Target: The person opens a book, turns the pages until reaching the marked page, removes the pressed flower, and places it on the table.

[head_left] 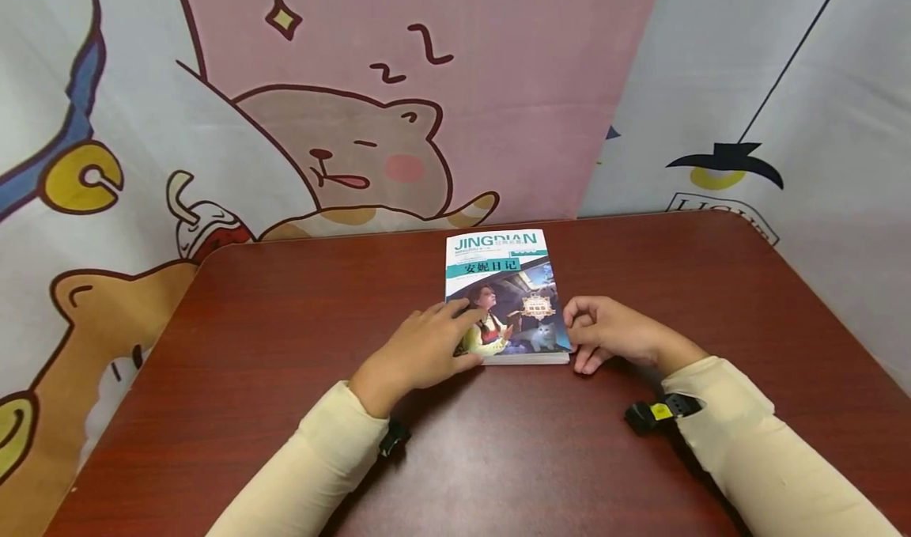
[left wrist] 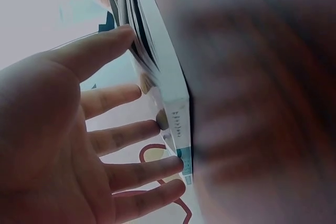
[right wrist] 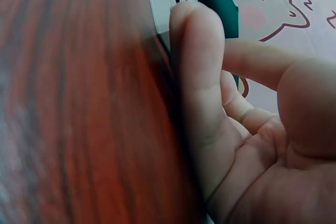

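A paperback book (head_left: pixel 498 284) with a white and teal cover lies face up on the table; the picture on it shows a girl and a cat. My left hand (head_left: pixel 423 347) reaches over its lower left part with spread, nearly straight fingers. In the left wrist view the left thumb (left wrist: pixel 105 48) meets the page edges, and the other fingertips lie along the spine side. At the lower right corner my right hand (head_left: pixel 612 335) has curled fingers and seems to pinch the cover's edge. The right wrist view shows a raised teal cover corner (right wrist: pixel 218 3); the exact contact is partly hidden.
The reddish-brown wooden table (head_left: pixel 285 308) extends around the book on all sides. Behind it hangs a cloth (head_left: pixel 541 86) printed with cartoon animals. A dark strap device (head_left: pixel 658 412) sits under the right wrist, another (head_left: pixel 394 438) under the left.
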Demonstrator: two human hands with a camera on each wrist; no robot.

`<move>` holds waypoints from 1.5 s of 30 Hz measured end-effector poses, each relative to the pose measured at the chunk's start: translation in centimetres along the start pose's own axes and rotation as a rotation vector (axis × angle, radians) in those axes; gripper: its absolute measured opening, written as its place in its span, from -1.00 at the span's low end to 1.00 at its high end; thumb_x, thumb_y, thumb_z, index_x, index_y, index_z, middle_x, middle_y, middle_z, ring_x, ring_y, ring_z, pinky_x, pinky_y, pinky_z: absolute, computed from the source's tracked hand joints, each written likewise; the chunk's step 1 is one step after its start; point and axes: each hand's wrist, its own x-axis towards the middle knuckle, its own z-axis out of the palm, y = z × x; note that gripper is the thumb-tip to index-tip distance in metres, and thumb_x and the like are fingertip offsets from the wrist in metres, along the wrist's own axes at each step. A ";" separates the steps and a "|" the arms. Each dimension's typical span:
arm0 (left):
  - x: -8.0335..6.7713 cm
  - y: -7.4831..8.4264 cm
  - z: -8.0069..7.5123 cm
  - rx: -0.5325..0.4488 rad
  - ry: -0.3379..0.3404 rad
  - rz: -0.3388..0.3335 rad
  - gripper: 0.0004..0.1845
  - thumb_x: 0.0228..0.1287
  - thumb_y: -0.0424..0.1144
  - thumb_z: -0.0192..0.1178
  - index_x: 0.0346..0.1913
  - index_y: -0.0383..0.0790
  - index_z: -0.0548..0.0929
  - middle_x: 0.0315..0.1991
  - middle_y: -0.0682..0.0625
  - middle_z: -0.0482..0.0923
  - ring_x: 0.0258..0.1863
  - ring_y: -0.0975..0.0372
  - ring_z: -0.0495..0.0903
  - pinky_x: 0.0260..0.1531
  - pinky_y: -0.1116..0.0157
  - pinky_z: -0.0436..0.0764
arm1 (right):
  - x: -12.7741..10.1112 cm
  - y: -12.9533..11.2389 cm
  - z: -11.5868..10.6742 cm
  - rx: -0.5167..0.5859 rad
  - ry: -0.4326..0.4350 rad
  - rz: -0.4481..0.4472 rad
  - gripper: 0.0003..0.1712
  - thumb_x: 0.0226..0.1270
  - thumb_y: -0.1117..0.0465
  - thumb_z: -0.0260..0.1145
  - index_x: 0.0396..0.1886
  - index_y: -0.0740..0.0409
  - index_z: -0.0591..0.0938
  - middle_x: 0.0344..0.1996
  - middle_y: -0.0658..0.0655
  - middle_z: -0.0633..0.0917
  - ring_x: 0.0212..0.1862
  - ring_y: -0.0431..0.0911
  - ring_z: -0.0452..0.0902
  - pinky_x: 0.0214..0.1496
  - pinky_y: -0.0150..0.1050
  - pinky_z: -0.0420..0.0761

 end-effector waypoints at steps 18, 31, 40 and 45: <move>-0.2 -0.6 -0.2 0.015 0.059 0.081 -0.23 0.28 0.18 0.29 0.51 0.10 0.33 0.37 -0.10 0.46 0.24 0.01 0.58 0.17 -0.08 0.54 | -0.2 0.1 0.7 -0.090 0.047 -0.005 -0.77 0.32 0.43 0.14 -0.09 0.34 0.32 -0.46 0.24 0.59 -0.54 -0.02 0.70 -0.51 -0.16 0.71; 0.1 -0.5 -0.7 0.049 0.148 0.242 -0.33 0.25 0.02 0.38 0.42 0.08 0.45 0.23 0.01 0.59 0.08 0.19 0.64 0.05 0.04 0.60 | -0.5 0.1 0.6 -0.094 0.053 -0.021 -0.78 0.34 0.40 0.19 -0.12 0.34 0.35 -0.48 0.22 0.59 -0.55 -0.03 0.69 -0.53 -0.18 0.69; -0.1 -0.1 -0.8 0.156 0.255 0.315 -0.15 0.16 -0.06 0.44 0.51 0.12 0.30 0.02 0.03 0.64 -0.25 0.29 0.61 -0.12 0.12 0.62 | -0.3 0.0 0.6 -0.107 0.048 -0.024 -0.73 0.39 0.30 0.29 -0.18 0.33 0.35 -0.49 0.20 0.60 -0.55 -0.01 0.70 -0.51 -0.13 0.71; -0.2 -0.1 -1.0 0.174 0.322 0.326 0.01 0.07 -0.16 0.43 0.58 0.13 0.14 0.17 -0.03 0.58 -0.13 0.18 0.67 -0.09 0.08 0.61 | -0.2 -0.3 0.6 -0.114 0.045 -0.042 -0.70 0.39 0.29 0.30 -0.18 0.35 0.35 -0.51 0.20 0.62 -0.56 -0.01 0.69 -0.52 -0.13 0.71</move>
